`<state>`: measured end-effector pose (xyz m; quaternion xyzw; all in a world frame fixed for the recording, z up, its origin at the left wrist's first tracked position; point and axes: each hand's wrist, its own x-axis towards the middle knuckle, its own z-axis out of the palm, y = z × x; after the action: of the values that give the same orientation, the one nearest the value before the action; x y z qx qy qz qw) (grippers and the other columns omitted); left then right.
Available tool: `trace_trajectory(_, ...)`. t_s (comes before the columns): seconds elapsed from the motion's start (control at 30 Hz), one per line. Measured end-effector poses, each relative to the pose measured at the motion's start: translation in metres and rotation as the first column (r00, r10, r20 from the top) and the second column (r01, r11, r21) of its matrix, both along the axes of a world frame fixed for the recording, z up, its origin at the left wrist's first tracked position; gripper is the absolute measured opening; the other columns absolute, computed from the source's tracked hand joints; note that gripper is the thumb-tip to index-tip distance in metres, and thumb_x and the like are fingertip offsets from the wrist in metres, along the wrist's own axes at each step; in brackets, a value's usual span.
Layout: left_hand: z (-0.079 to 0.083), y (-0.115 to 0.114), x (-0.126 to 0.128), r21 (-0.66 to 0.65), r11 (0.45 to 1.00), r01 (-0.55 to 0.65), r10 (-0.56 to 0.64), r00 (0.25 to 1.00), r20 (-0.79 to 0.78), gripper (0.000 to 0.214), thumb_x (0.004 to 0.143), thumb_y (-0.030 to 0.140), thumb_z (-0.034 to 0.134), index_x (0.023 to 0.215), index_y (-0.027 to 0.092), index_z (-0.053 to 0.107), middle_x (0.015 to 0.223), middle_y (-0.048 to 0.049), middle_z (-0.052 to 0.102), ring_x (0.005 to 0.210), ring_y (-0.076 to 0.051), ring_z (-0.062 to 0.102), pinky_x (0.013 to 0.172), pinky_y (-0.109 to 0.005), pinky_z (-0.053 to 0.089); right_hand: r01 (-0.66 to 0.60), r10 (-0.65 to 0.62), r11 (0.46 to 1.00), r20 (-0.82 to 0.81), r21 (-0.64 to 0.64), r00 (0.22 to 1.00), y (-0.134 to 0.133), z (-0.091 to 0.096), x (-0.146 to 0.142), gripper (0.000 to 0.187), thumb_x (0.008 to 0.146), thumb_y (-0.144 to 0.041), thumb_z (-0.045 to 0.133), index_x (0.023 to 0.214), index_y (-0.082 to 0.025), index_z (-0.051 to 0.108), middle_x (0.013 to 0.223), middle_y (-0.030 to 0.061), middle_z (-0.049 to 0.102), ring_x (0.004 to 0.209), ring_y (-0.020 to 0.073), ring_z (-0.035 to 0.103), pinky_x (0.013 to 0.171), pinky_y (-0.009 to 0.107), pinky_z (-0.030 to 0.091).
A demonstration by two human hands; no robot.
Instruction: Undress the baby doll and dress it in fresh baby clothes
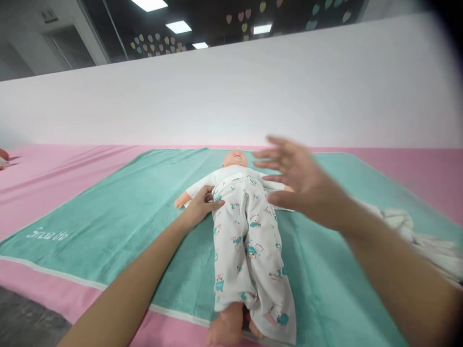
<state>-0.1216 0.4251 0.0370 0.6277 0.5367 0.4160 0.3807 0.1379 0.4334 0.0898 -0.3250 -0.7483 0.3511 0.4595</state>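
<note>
A baby doll [236, 160] lies on its back on a teal towel [126, 217], head away from me. It wears a white top and white printed trousers [249, 246], with bare feet near the front edge. My left hand [201, 203] pinches the trousers' waistband at the doll's left side, fingers closed on the cloth. My right hand [300, 178] hovers in the air above the doll's other side, fingers spread and holding nothing.
The towel lies on a pink sheet [54, 168] covering the surface. A crumpled white cloth [415, 236] lies at the right on the towel. A white wall [231, 96] rises behind. Part of another person's hand [3, 156] shows at the far left.
</note>
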Motion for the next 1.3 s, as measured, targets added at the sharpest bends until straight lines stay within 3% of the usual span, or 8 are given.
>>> trace_trajectory(0.17,0.004,-0.004,0.003,-0.066,0.997,0.043,-0.037,0.995,0.094,0.046,0.068,0.042,0.067,0.106,0.019,0.054,0.1,-0.003,0.063,0.091,-0.02,0.058,0.076,-0.028,0.045,0.057,-0.06,0.998,0.201,0.02,0.978,0.014,-0.045,-0.022,0.07,0.072,-0.053,0.061,0.131,-0.024,0.037,0.138,0.007,0.034,0.13,0.0241,0.03,0.111,0.043,0.026)
trace_trajectory(0.33,0.006,-0.007,0.006,-0.032,0.999,0.04,-0.036,0.991,0.13,0.041,0.07,0.038,0.065,0.106,0.02,0.058,0.108,-0.0035,0.063,0.1,-0.022,0.056,0.082,-0.029,0.045,0.163,-0.149,0.984,0.156,-0.077,0.976,0.024,-0.072,-0.021,0.065,0.076,-0.053,0.056,0.132,-0.029,0.034,0.138,0.0034,0.031,0.13,0.02,0.029,0.11,0.038,0.027)
trace_trajectory(0.67,0.0,-0.001,0.004,0.073,0.997,0.024,-0.031,0.995,0.097,0.033,0.07,0.039,0.063,0.096,0.019,0.062,0.114,-0.0056,0.061,0.114,-0.027,0.048,0.094,-0.037,0.039,0.161,-0.145,0.977,0.115,-0.14,0.983,0.035,-0.077,-0.014,0.07,0.072,-0.052,0.059,0.132,-0.025,0.034,0.137,0.0055,0.031,0.129,0.0201,0.03,0.11,0.037,0.024)
trace_trajectory(0.83,-0.001,0.002,0.0,0.006,1.0,0.015,-0.016,0.998,0.053,0.032,0.071,0.042,0.06,0.094,0.02,0.058,0.098,-0.004,0.062,0.098,-0.025,0.055,0.084,-0.036,0.043,0.224,-0.201,0.957,0.136,-0.183,0.97,0.031,-0.074,-0.012,0.062,0.068,-0.054,0.062,0.116,-0.02,0.043,0.117,0.006,0.05,0.109,0.0213,0.047,0.094,0.034,0.039)
trace_trajectory(1.0,-0.002,0.0,-0.014,-0.135,0.953,0.273,-0.28,0.959,-0.041,0.085,0.051,0.028,0.075,0.128,0.029,0.038,0.111,-0.0021,0.056,0.107,-0.027,0.051,0.087,-0.035,0.043,0.302,-0.276,0.947,0.197,-0.112,0.941,0.016,-0.067,-0.016,0.04,0.072,-0.055,0.057,0.087,-0.019,0.051,0.085,0.0002,0.058,0.079,0.0167,0.052,0.069,0.026,0.04)
trace_trajectory(1.1,-0.001,-0.005,-0.014,-0.159,0.962,0.22,-0.244,0.958,-0.153,0.102,0.048,0.031,0.078,0.136,0.031,0.026,0.126,-0.0047,0.046,0.111,-0.027,0.047,0.09,-0.033,0.041,0.324,-0.31,0.946,0.261,-0.009,0.914,0.009,-0.062,-0.021,0.031,0.076,-0.051,0.053,0.082,-0.02,0.056,0.086,0.0006,0.062,0.081,0.018,0.053,0.07,0.026,0.037)
trace_trajectory(1.2,0.006,-0.01,-0.006,-0.014,0.99,0.139,-0.138,0.953,-0.269,0.077,0.05,0.039,0.077,0.12,0.026,0.048,0.13,-0.0052,0.041,0.113,-0.028,0.045,0.09,-0.032,0.04,0.336,-0.337,0.94,0.311,0.061,0.889,0.007,-0.06,-0.025,0.028,0.08,-0.048,0.05,0.081,-0.022,0.059,0.086,0.0013,0.063,0.082,0.0189,0.054,0.069,0.026,0.035)
trace_trajectory(1.3,0.016,-0.013,0.003,0.143,0.979,0.142,-0.092,0.948,-0.306,0.04,0.053,0.039,0.075,0.089,0.025,0.063,0.114,-0.0024,0.053,0.114,-0.029,0.043,0.093,-0.031,0.037,0.317,-0.312,0.948,0.269,0.026,0.911,0.008,-0.059,-0.026,0.032,0.082,-0.049,0.045,0.082,-0.021,0.059,0.087,0.0023,0.064,0.081,0.0186,0.054,0.069,0.025,0.036)
